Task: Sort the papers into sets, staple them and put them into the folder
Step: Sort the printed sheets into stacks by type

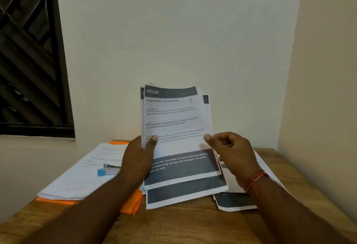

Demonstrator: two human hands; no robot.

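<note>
A dark window grille occupies the upper left, set in a pale wall. Below it, a wooden table carries all the work items. At the table's left edge lies an orange folder, mostly covered by a stack of white papers placed on top of it; the folder shows only along the stack's near edge and at its far corner. A blue stapler rests on the right part of this stack, just beside the left wrist. The left hand grasps a sheaf of printed sheets at its left edge, thumb pressed on the front page and fingers hidden behind. The sheaf is raised above the middle of the table, tilted toward the camera and fanned, with the front page headed KITCHEN and "Range Hood Oil Cup Cleaning". The right hand is at the sheaf's right edge, fingers curled and thumb tip at the margin of the front page; blur prevents determining whether it actually grips the sheet. A red thread bracelet circles the right wrist. Loose sheets lie beneath the right hand toward the table's right edge.
</note>
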